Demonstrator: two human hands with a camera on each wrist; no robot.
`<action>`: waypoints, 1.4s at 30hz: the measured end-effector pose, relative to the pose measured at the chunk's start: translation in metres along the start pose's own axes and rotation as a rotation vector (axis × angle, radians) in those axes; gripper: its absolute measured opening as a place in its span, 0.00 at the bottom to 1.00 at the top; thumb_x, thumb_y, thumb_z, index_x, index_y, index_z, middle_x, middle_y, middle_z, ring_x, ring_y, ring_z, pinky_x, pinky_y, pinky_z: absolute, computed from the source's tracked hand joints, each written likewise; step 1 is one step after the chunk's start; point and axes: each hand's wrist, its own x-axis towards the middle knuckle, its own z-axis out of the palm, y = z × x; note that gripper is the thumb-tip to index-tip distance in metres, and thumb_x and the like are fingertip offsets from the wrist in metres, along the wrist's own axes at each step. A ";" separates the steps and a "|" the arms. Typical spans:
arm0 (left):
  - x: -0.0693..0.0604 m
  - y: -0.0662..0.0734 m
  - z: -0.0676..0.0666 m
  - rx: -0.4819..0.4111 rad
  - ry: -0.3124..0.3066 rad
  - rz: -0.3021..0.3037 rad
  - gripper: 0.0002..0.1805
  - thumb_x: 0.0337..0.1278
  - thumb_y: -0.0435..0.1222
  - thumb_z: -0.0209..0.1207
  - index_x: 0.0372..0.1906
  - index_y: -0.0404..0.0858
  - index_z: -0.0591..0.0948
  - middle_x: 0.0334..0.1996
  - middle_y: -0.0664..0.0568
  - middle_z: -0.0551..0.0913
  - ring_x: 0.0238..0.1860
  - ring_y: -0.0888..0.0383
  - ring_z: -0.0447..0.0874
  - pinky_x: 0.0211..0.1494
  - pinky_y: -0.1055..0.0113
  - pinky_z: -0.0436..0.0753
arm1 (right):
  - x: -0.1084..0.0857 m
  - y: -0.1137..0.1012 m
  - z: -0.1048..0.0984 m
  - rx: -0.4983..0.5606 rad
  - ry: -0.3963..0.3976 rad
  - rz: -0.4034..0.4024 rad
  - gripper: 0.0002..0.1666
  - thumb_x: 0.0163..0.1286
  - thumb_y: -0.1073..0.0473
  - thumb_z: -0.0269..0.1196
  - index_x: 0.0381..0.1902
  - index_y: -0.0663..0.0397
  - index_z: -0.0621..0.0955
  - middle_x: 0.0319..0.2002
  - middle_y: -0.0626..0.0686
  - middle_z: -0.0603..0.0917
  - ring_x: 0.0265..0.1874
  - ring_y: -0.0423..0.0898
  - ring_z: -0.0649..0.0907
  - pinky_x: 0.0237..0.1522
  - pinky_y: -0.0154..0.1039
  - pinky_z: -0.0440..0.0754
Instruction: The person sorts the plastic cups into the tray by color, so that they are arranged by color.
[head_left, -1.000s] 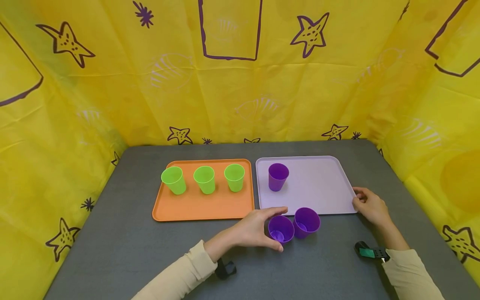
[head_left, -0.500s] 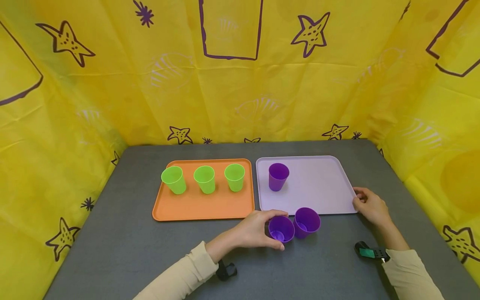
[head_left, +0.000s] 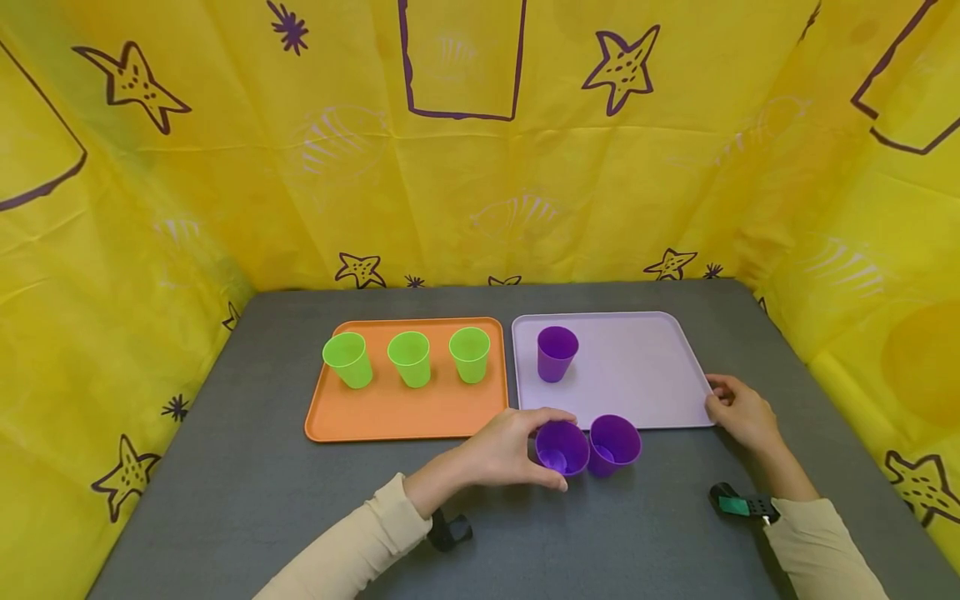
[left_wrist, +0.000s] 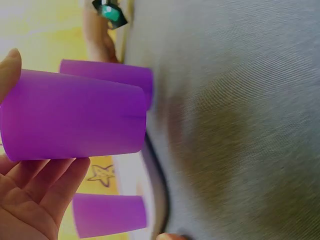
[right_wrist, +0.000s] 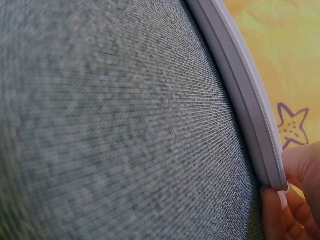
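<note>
My left hand (head_left: 506, 450) grips a purple cup (left_wrist: 75, 117) around its side, thumb on one side and fingers on the other. In the head view that cup stands just in front of the lilac tray (head_left: 637, 367), its rim near a second purple cup (head_left: 615, 446) on the table. A third purple cup (head_left: 557, 354) stands upright on the tray's left part. My right hand (head_left: 742, 414) pinches the tray's right edge near the front corner; the right wrist view shows the thumb and fingers on the tray rim (right_wrist: 250, 100).
An orange tray (head_left: 405, 417) lies to the left, with three green cups (head_left: 408, 360) in a row along its back part. The grey table (head_left: 570, 542) extends toward me. Yellow patterned cloth (head_left: 480, 200) encloses the back and both sides.
My left hand and its purple cup have shifted slightly away from me, and the cup looks raised a little. The right hand, the trays and the other cups have stayed put.
</note>
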 end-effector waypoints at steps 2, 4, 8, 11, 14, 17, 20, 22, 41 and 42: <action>0.001 0.003 -0.005 0.001 0.005 0.008 0.39 0.35 0.49 0.72 0.59 0.45 0.71 0.50 0.56 0.80 0.47 0.63 0.80 0.49 0.79 0.76 | 0.000 0.000 0.000 0.001 0.002 0.000 0.23 0.63 0.57 0.54 0.53 0.64 0.74 0.35 0.58 0.79 0.21 0.29 0.72 0.27 0.35 0.71; 0.003 0.006 -0.010 0.004 0.012 0.014 0.40 0.35 0.49 0.72 0.59 0.46 0.71 0.49 0.56 0.80 0.47 0.63 0.80 0.50 0.78 0.76 | 0.000 0.000 0.000 0.003 0.006 0.002 0.23 0.63 0.57 0.54 0.53 0.64 0.74 0.35 0.58 0.79 0.21 0.29 0.72 0.27 0.35 0.71; 0.009 0.012 -0.019 -0.001 0.026 0.028 0.40 0.35 0.49 0.72 0.60 0.46 0.71 0.49 0.57 0.81 0.48 0.64 0.80 0.51 0.77 0.77 | 0.000 -0.001 0.000 0.003 0.014 0.003 0.22 0.63 0.57 0.54 0.53 0.64 0.74 0.35 0.58 0.79 0.21 0.28 0.72 0.27 0.35 0.70; 0.013 0.017 -0.025 0.009 0.033 0.029 0.40 0.35 0.49 0.72 0.60 0.46 0.71 0.48 0.57 0.81 0.49 0.64 0.79 0.52 0.77 0.76 | 0.000 -0.001 0.000 0.003 0.016 0.001 0.22 0.63 0.57 0.54 0.53 0.64 0.74 0.35 0.58 0.80 0.20 0.28 0.72 0.27 0.35 0.70; 0.018 0.022 -0.030 0.033 0.034 0.021 0.40 0.35 0.50 0.72 0.60 0.47 0.71 0.48 0.57 0.81 0.49 0.63 0.80 0.51 0.78 0.76 | 0.000 -0.001 0.000 0.005 0.017 0.001 0.22 0.63 0.58 0.54 0.53 0.64 0.74 0.35 0.58 0.79 0.20 0.28 0.72 0.27 0.35 0.70; 0.023 0.027 -0.033 0.049 0.043 0.020 0.40 0.35 0.50 0.72 0.60 0.47 0.71 0.47 0.57 0.81 0.48 0.63 0.80 0.50 0.78 0.76 | 0.000 0.000 0.000 0.006 0.014 0.002 0.22 0.63 0.57 0.54 0.53 0.64 0.74 0.35 0.58 0.79 0.20 0.28 0.72 0.26 0.35 0.71; 0.030 0.031 -0.037 0.063 0.061 0.030 0.39 0.35 0.49 0.72 0.59 0.47 0.72 0.47 0.57 0.81 0.47 0.63 0.80 0.50 0.78 0.76 | 0.000 0.000 0.001 0.007 0.013 0.002 0.22 0.63 0.57 0.54 0.53 0.64 0.74 0.35 0.58 0.79 0.20 0.28 0.71 0.26 0.35 0.71; 0.035 0.033 -0.038 0.065 0.069 0.034 0.39 0.35 0.49 0.72 0.59 0.47 0.72 0.46 0.58 0.81 0.46 0.63 0.80 0.49 0.78 0.76 | 0.000 0.001 0.001 0.006 0.015 0.001 0.22 0.63 0.57 0.54 0.53 0.64 0.74 0.34 0.57 0.79 0.20 0.28 0.71 0.27 0.35 0.70; 0.083 0.052 -0.039 0.063 0.123 0.008 0.40 0.36 0.51 0.71 0.61 0.47 0.71 0.48 0.58 0.81 0.44 0.64 0.79 0.44 0.81 0.76 | 0.000 0.000 0.001 0.003 0.022 0.007 0.22 0.63 0.57 0.54 0.53 0.63 0.74 0.35 0.57 0.79 0.21 0.26 0.71 0.28 0.35 0.69; 0.086 0.052 -0.038 0.054 0.122 0.000 0.41 0.36 0.51 0.71 0.61 0.47 0.70 0.49 0.58 0.80 0.44 0.64 0.79 0.45 0.81 0.76 | 0.000 0.000 0.001 0.003 0.021 0.007 0.22 0.63 0.57 0.54 0.53 0.63 0.74 0.35 0.57 0.79 0.21 0.26 0.71 0.28 0.35 0.69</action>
